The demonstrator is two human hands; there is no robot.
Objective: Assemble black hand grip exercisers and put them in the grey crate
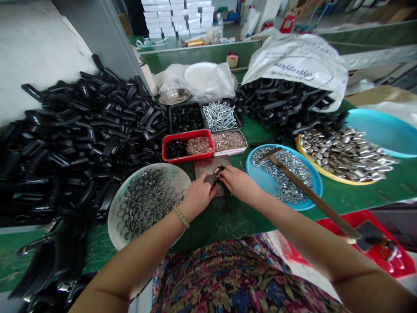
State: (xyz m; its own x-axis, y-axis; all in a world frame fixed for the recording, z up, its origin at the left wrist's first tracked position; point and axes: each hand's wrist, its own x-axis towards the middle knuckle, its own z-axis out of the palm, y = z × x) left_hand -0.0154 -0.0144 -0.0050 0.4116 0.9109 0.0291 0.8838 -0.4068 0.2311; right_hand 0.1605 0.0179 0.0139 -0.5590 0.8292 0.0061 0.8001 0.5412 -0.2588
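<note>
My left hand [199, 194] is closed around a dark handle-shaped part [212, 178] with a small shiny metal piece at its upper end. At the same part, my right hand [240, 183] pinches with thumb and fingers; its fingertips hide some of it. Both hands are just above a flat metal plate [203, 165] on the green table. A black strip-like piece [227, 202] hangs below the hands; whether it belongs to the held part I cannot tell. Left of my left hand is a pale tray [113, 204] of metal rings [156, 191].
Black handles [107, 117] are heaped left. Behind the plate are a red tray [187, 158] of small pins and black pieces, and a box of bolts [220, 116]. A hammer [312, 195] lies across a blue tray [250, 174] at right, beside metal caps [348, 154].
</note>
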